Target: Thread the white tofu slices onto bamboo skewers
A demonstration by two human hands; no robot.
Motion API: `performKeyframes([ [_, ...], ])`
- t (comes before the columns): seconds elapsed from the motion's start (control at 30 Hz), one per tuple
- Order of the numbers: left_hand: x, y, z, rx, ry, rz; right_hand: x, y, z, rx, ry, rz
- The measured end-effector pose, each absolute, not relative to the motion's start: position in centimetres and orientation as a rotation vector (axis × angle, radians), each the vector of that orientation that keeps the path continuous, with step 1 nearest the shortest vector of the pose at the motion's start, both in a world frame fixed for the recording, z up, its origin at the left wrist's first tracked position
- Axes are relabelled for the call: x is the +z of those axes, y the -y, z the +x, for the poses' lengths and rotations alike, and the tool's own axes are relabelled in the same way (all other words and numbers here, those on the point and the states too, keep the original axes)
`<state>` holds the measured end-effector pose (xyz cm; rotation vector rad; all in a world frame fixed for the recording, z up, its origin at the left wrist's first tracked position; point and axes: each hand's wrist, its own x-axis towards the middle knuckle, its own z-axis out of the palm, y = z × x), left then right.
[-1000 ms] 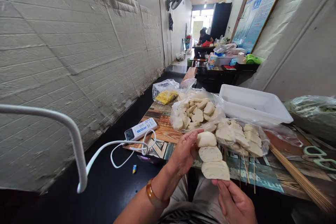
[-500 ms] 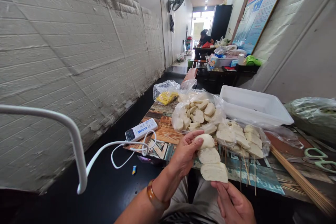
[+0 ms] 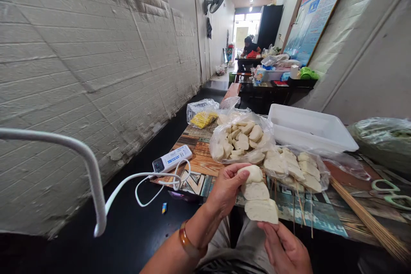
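Clerk: First entry?

Checker: One row of slices (image 3: 256,191), pale, three pieces in line. Location: between the two hands, in front of the table (image 3: 199,138).

Clerk: Left hand (image 3: 226,186)?

Checker: Grasping. Thumb and fingers closed about the far slice.

Clerk: Right hand (image 3: 286,246)?

Checker: Fingertips pinched together at the foot of the row, against the near slice's lower edge. Probably gripping a stick there; it is hidden, so that is a judgement.

Clerk: Finished stock?

Checker: Filled skewers (image 3: 310,171), one lot, heaped in clear plastic right of the hands, stick ends (image 3: 311,216) jutting past the table's near edge. Pieces overlap; no count possible. The row in hand looks nearly made up, though whether three is the full number, I cannot tell.

Clerk: Unused stock?

Checker: Loose slices (image 3: 241,141), a generous heap, in an open clear bag (image 3: 233,116) just left of the filled skewers. Bare sticks (image 3: 367,218), one bundle, lying to their right. Judging by both, plenty is left to do.

Clerk: Sundries?

Checker: White tub (image 3: 308,123), one, behind the filled skewers. Power bank (image 3: 172,158), one, with cable, at the table's left edge.
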<state>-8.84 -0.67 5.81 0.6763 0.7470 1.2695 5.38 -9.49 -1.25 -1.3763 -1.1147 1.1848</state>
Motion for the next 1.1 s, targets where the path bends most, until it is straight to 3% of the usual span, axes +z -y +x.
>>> performKeyframes([
  [1.1,6.2,2.3,-8.9,1.201,-0.629,0.769,-2.8,9.3,6.8,1.187,1.095,-1.359],
])
